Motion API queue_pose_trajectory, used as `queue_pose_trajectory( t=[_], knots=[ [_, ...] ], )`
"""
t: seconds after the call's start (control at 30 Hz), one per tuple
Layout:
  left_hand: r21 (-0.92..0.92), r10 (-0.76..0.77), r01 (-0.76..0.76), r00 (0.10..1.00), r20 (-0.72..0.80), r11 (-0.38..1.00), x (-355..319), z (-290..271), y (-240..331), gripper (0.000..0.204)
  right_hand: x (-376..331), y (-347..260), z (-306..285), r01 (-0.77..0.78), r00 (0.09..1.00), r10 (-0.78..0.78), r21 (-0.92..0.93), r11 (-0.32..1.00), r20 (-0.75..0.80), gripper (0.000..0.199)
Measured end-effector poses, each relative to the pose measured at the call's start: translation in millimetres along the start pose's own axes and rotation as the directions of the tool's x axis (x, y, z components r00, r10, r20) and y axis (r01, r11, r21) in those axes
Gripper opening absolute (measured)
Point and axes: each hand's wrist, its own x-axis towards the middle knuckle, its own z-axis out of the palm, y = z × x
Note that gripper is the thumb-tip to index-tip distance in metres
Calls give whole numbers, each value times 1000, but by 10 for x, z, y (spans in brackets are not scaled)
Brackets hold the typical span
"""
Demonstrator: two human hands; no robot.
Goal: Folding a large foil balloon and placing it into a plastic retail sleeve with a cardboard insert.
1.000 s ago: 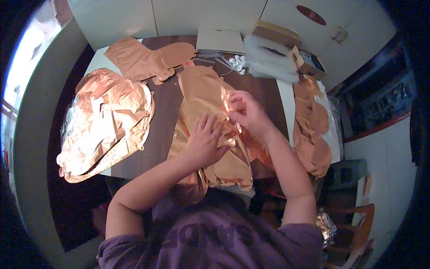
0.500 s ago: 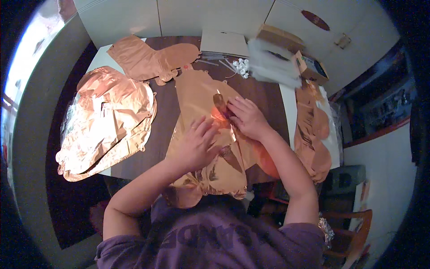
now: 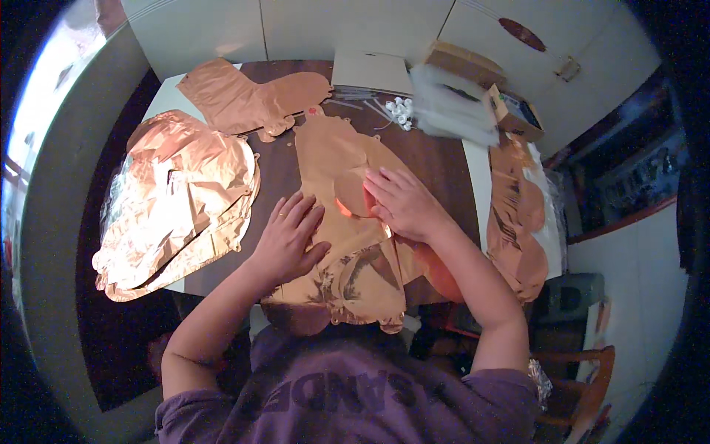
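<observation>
1. A dark wooden table [image 3: 436, 159] fills the middle of your view, crowded with flat, uninflated rose-gold foil balloons.
2. A crumpled pile of foil balloons [image 3: 177, 203] lies on the left of the table, just beside your left hand.
3. Another flat balloon [image 3: 248, 100] rests at the far left corner, its edge near the top of the one under your hands.
4. At the far edge sit a white card [image 3: 370, 70], a few small white caps [image 3: 399, 111] with thin clear straws beside them, a stack of clear plastic bags [image 3: 451, 111] and an open cardboard box [image 3: 510, 111].
5. More foil balloons [image 3: 518, 214] lie along the right edge, well apart from your hands.
6. The long foil balloon [image 3: 333, 155] you work on lies flat down the middle of the table, its near end hanging over the edge toward your purple shirt [image 3: 370, 392].
7. Your left hand [image 3: 288, 237] lies palm down, fingers spread wide, pressing on the balloon's left edge and gripping nothing.
8. Your right hand [image 3: 403, 203] lies palm down on the balloon's middle, fingers straight and close together, pointing left; it presses rather than holds.
9. Both forearms come up from the lower edge, elbows bent outward.
</observation>
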Motion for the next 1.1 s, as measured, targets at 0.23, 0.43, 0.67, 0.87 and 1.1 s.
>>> queue_pose_trajectory(
  t=[0.23,0.43,0.67,0.87,1.1],
  knots=[
    [-105,-4,8,999,37,994,-29,-78,-42,59,-57,38,6,-69,994,73,-53,996,77,57],
    [4,42,-43,993,112,999,-85,-148,-176,58,-186,121,71,-165,986,165,-2,986,40,54],
    [88,72,-80,993,93,993,-156,-257,-350,56,-218,48,28,-252,967,250,69,965,45,53],
    [84,87,-96,991,100,992,-177,-334,-357,54,-241,6,131,-217,973,221,61,974,-60,54],
    [-66,98,-96,995,33,993,164,-361,-233,50,-219,-38,127,-248,967,248,16,969,-64,54]
  ],
)
